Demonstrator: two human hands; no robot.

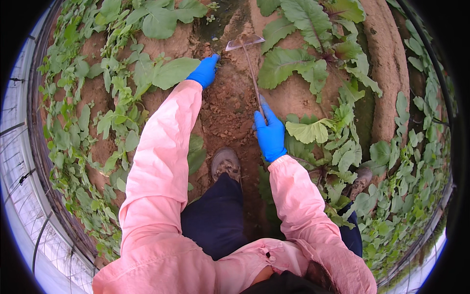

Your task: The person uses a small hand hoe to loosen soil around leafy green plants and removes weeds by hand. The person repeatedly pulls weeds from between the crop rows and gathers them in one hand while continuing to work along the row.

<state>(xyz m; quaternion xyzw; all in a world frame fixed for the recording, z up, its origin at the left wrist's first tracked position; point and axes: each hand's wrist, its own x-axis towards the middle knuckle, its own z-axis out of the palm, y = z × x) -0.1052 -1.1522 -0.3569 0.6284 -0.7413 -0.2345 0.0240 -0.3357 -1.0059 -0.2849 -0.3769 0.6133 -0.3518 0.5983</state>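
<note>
In a blue glove, my right hand (270, 132) grips the thin handle of a hand hoe (251, 70). Its wide, flat metal blade (245, 42) lies at or just above the soil, ahead of the hand. My left hand (205, 72), also gloved in blue, reaches low over the furrow to the left of the hoe. Its fingers are bunched together and point forward; whether something small is pinched in them is hidden. A broad green leaf (176, 72) is right beside the left wrist. Loose, crumbled brown soil (229, 106) lies between the two hands.
Leafy green plants (121, 84) crowd the left bed. Larger plants with purple-veined leaves (312, 36) grow on the right. My boot (226, 163) stands in the furrow; the other boot (361, 182) is among leaves. A dark hose or pipe (431, 55) curves along the far right.
</note>
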